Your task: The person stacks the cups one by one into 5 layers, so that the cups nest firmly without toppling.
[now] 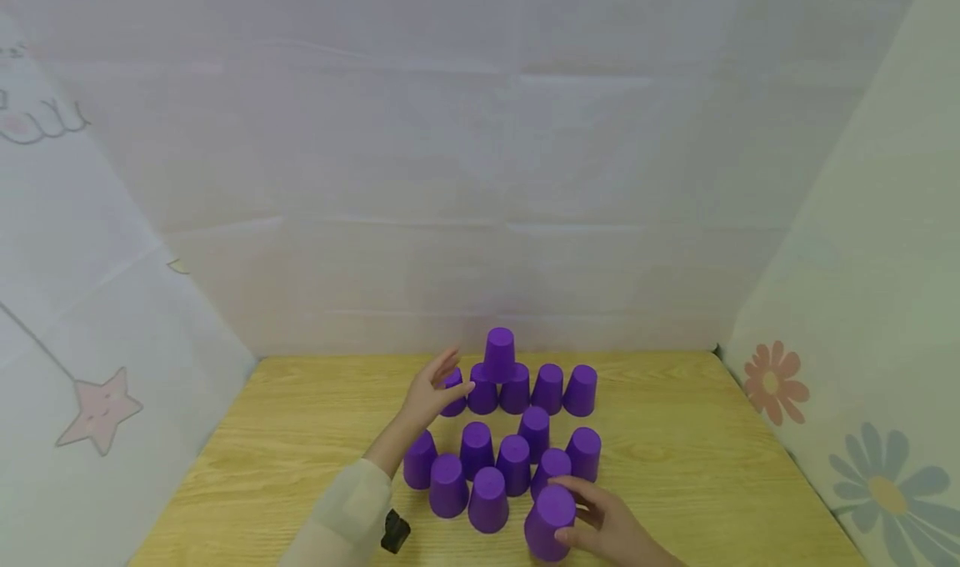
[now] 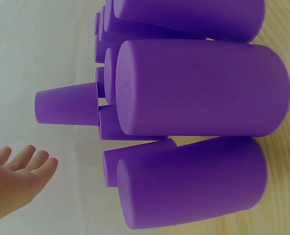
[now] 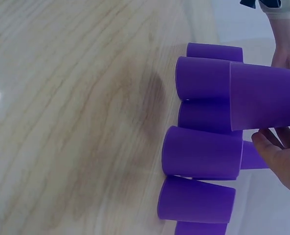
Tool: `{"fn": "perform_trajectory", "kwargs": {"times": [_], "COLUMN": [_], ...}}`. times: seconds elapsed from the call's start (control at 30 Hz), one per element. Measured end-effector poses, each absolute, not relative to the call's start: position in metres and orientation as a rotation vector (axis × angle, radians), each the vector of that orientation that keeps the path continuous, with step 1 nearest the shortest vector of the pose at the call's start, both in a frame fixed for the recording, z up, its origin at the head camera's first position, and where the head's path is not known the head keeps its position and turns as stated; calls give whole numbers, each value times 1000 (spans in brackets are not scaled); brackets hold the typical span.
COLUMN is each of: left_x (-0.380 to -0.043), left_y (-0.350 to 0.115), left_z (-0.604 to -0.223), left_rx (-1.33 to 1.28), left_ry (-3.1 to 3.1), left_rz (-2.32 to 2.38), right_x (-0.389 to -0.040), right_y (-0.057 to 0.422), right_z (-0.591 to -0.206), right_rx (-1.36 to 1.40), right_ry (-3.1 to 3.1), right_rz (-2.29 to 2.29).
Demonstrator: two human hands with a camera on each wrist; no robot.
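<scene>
Purple cups stand upside down in rows on a wooden table. My right hand (image 1: pixel 607 529) grips a purple cup (image 1: pixel 551 524) by its sides, thumb on the near side and fingers behind. In the right wrist view this held cup (image 3: pixel 267 98) is raised off the table and overlaps the cups behind it. My left hand (image 1: pixel 429 393) is held in the air with fingers extended, beside the back row. Nothing lies in it. Close to its right, one cup (image 1: pixel 499 354) sits on top of two back-row cups (image 1: pixel 514 392).
Several more upside-down cups (image 1: pixel 488 500) fill the middle and front of the table (image 1: pixel 690 450). A small black object (image 1: pixel 395 531) shows beside the left sleeve (image 1: pixel 345 509). A pale cloth wall (image 1: pixel 480 175) rises behind the table, with printed cloth on both sides.
</scene>
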State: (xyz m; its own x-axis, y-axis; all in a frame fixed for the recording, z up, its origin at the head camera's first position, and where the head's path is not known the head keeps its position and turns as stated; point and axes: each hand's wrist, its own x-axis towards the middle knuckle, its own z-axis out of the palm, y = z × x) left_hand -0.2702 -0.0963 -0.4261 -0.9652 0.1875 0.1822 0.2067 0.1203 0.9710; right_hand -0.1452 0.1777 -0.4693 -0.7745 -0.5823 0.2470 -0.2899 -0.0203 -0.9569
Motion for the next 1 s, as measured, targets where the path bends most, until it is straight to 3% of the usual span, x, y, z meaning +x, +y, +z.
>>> {"fn": "perform_trajectory", "kwargs": {"times": [0.13,0.33,1.0], "left_x": [-249,-228,-188], "left_y": [-98,-94,-84], "left_z": [-415,-415,-463], "left_rx": [-444,-490,-569], "left_ry": [-2340,-2331,-2277], "left_rz": [-2031,-2073,-2181], "right_x": [-149,-155,-187], "right_y": [179,183,197], "right_z": [-466,-458,-428], "right_rx": [-1023,-942,-745], "right_ry": [2081,2178,2266], "right_rz": [-1890,-1862,-1807]}}
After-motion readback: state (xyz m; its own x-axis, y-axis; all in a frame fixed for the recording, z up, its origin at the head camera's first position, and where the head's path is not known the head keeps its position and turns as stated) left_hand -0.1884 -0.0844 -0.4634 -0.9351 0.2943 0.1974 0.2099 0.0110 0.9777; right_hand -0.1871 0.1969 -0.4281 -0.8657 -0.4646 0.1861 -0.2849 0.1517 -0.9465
